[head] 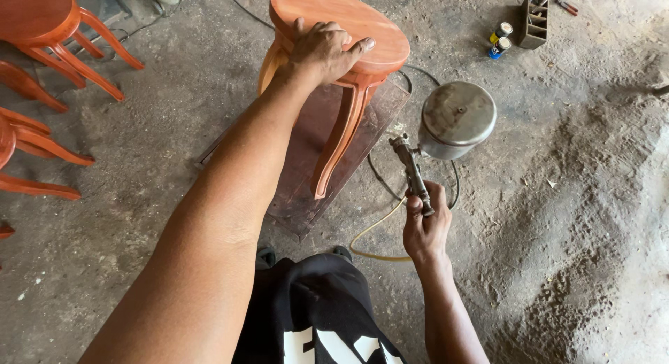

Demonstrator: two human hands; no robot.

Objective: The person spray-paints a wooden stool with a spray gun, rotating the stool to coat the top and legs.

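Left hand (322, 52) steadies orange stool (341, 29) on board (306, 190).
Right hand (425, 228) grasps spray gun (439, 137); even passes would suit.

our left hand (322, 52) hides part of the stool seat (348, 22). at nine o'clock, the other stools (49, 29) are cut off by the edge. the two small cans (499, 41) at one o'clock are too small to tell.

Both my arms are bare to the elbow and past it, no sleeves, no watch, no rings. My black cloth garment (313, 315) carries big white block lettering (partly cut off), and dark shoes (265, 256) peek out above it.
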